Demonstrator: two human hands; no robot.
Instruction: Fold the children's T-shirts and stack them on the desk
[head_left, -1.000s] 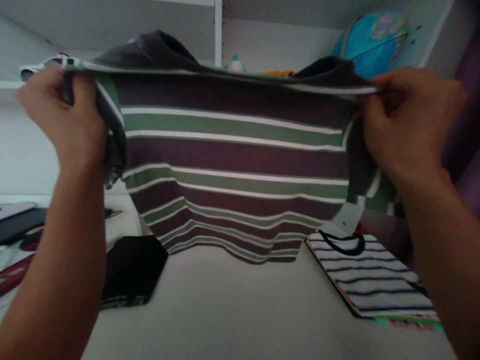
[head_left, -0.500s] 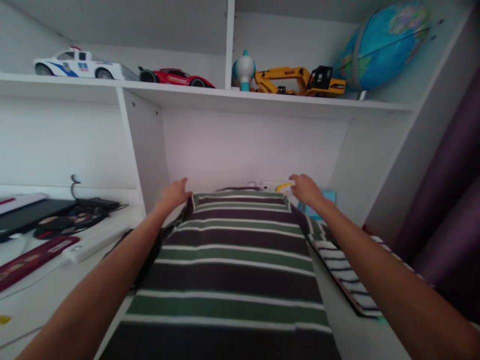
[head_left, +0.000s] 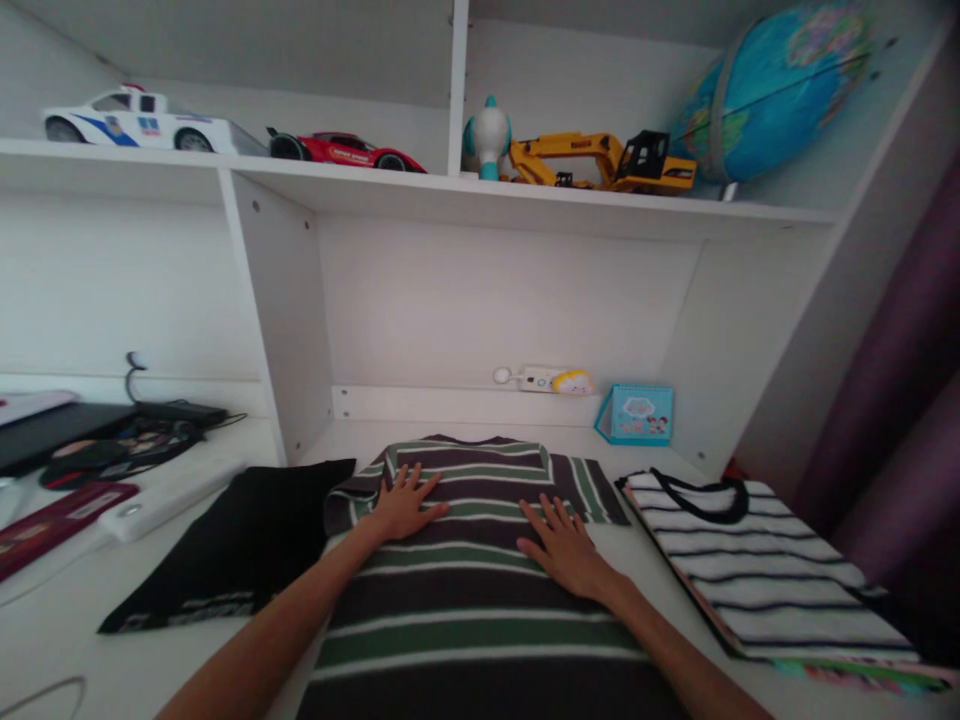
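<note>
A striped T-shirt [head_left: 480,585] in dark brown, green and white lies spread on the white desk, its neckline toward the back wall. My left hand [head_left: 405,505] rests flat on the upper left of the shirt, fingers spread. On the upper right, my right hand [head_left: 562,545] also lies flat with its fingers apart. Neither hand grips the cloth. The shirt's near end runs out of view at the bottom.
A folded black garment [head_left: 247,540] lies to the left. At right is a stack topped by a white striped shirt [head_left: 765,560]. A blue desk calendar [head_left: 637,415] stands at the back. Overhead, a shelf [head_left: 360,190] holds toy vehicles and a globe [head_left: 772,95].
The shirt, held up by its shoulders before, now lies on the desk. Both hands have let go, come down and nearer, and flattened on it. The black garment and calendar show more fully.
</note>
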